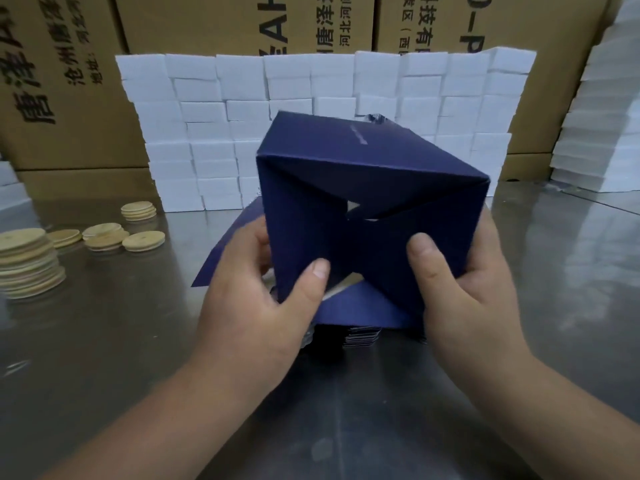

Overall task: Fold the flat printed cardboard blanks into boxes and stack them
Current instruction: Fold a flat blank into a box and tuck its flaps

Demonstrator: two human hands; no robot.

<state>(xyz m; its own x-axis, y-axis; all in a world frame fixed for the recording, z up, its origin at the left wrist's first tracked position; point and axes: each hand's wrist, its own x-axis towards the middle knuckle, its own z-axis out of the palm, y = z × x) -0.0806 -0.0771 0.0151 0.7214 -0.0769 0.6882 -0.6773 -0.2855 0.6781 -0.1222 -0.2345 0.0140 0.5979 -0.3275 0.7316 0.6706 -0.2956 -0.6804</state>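
A dark blue cardboard box (pixel 374 188) is held up in the middle of the view, its interlocked bottom flaps turned toward me. My left hand (pixel 256 296) grips its left lower edge, thumb pressed on a flap. My right hand (pixel 464 289) grips the right lower side, thumb on the opposite flap. A small gap shows where the flaps meet in the centre. Under the box lies a pile of flat dark blue blanks (pixel 360 308) on the metal table (pixel 104 341).
A wall of white foam blocks (pixel 214 133) stands behind the box, with more foam (pixel 602 126) at the right. Round wooden discs (pixel 27 261) lie stacked and scattered at the left. Large brown cartons (pixel 62 81) fill the background.
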